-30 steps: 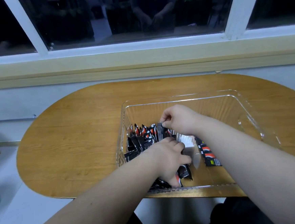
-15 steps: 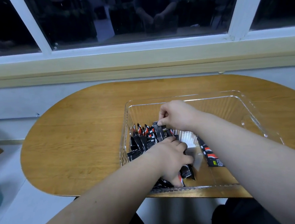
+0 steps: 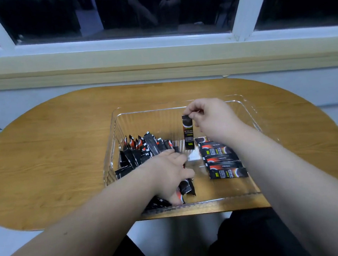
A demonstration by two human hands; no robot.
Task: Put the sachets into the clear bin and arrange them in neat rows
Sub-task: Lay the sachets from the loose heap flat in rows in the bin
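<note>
The right hand (image 3: 208, 120) pinches one sachet (image 3: 188, 134) by its top, hanging ready for the flat row (image 3: 223, 162); the left hand (image 3: 167, 174) curls its grip on the pile (image 3: 141, 150), likely steadying it.

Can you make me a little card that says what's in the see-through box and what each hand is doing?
right hand: pinches the single sachet by its top end, so it hangs upright in the bin
left hand: grips the standing bunch on the bin's left side
flat row: sachets lying overlapped on the bin's right side
clear bin: sits on the wooden table
</note>
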